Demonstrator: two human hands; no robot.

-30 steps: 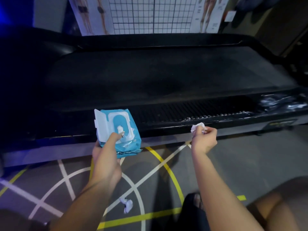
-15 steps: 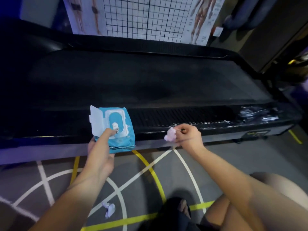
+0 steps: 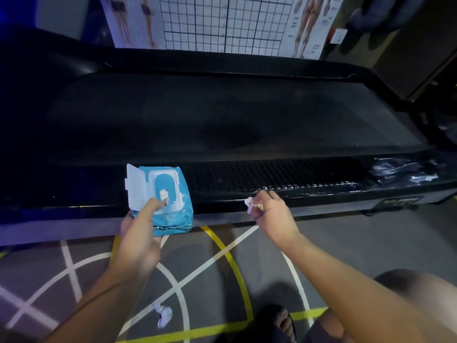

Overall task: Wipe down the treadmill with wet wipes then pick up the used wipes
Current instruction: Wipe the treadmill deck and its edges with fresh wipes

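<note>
Presently, the left hand (image 3: 138, 233) grips the blue wipes pack (image 3: 170, 214) over the near edge of the treadmill (image 3: 222, 120), thumb on its face beside the flipped-open lid (image 3: 134, 186), presumably keeping the next sheet ready. The right hand (image 3: 274, 214) pinches a crumpled wipe (image 3: 249, 202) against the near side rail (image 3: 321, 194), placed for scrubbing. One used wipe (image 3: 163, 315) lies on the floor (image 3: 346, 243), awaiting collection.

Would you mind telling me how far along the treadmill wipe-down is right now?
Partly done: one used wipe lies crumpled on the floor. In hand: the right hand pinches a balled wipe at the treadmill's near rail while the left hand holds the open wipe pack. Left: finishing the rail and collecting the used wipes.
</note>
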